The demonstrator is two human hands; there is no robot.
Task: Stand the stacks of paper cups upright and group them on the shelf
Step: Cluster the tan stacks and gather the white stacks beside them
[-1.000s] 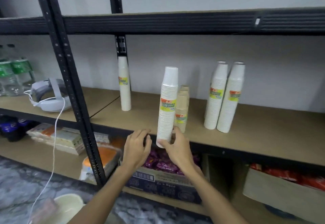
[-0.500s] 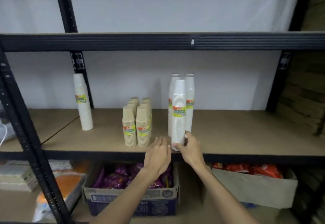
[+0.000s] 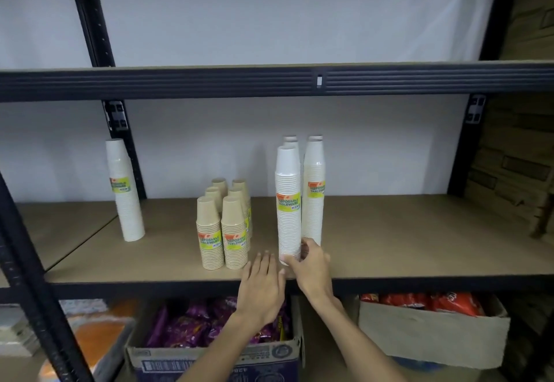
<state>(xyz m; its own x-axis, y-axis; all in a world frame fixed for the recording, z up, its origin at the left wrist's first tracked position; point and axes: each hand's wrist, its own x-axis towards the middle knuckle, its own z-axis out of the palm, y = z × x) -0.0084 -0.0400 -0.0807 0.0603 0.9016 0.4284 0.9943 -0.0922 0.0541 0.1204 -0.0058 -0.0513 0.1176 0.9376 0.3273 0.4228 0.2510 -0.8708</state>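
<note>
1. Fingers of my right hand [image 3: 311, 264] pinch the base of the front white cup stack [image 3: 288, 201], upright on the shelf [image 3: 389, 246] just beside the other white stacks [image 3: 314, 189].
2. My left hand [image 3: 262, 285] is flat, fingers straight, holding nothing, near the tan stacks [image 3: 223, 231].
</note>
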